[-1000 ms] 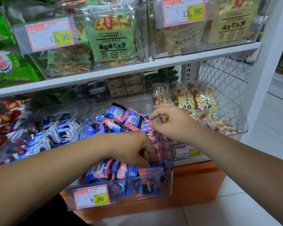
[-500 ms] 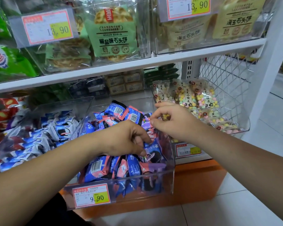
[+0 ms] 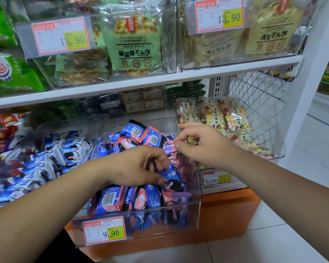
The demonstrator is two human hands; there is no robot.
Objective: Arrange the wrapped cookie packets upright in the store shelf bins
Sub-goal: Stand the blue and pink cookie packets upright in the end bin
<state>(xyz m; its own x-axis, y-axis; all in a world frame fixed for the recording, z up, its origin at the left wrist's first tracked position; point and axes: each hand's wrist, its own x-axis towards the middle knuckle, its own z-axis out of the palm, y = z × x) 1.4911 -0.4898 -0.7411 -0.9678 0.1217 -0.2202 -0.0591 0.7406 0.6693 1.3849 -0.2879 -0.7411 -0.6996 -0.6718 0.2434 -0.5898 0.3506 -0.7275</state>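
Blue packet [image 3: 172,173] in left hand [image 3: 137,166] fingers [image 3: 162,158], purple packet [image 3: 169,148] in right hand [image 3: 203,145]

The cookie packets [image 3: 110,200] lie partly hidden under the left hand [image 3: 137,166] (price tag [image 3: 104,231] small print is unreadably blurred).

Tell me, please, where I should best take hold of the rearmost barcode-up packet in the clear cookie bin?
Probably pinch its raised black end seal from above: the packet lies tilted atop its neighbours, that end free, the lower end tucked among them.
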